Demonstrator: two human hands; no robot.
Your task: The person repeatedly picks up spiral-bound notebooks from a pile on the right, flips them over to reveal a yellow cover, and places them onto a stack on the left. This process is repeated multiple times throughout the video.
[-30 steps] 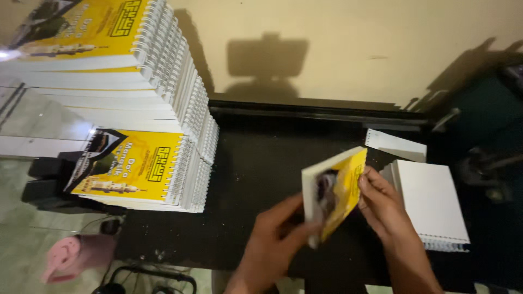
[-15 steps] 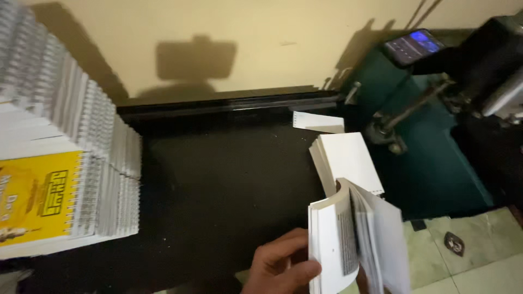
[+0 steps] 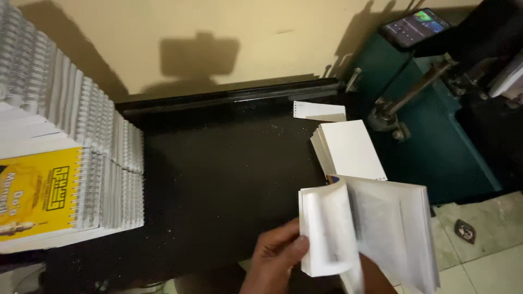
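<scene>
Pages have flopped wider open since before — the pad (image 3: 370, 228) sits at the desk's (image 3: 218, 179) front right corner. Left hand (image 3: 275, 258) fingers pinch its edge; right hand hidden — can't tell. Grip firmly, flip slowly.

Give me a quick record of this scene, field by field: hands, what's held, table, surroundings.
left hand: left hand grips the near edge of the held block, thumb on its pages
right hand: hidden behind the pages
held: thick white block of loose pages, fanned open
table: black worktable; white paper stack at right; spiral-bound yellow-covered notebooks piled at left
surroundings: green metal machine, beige wall
</scene>
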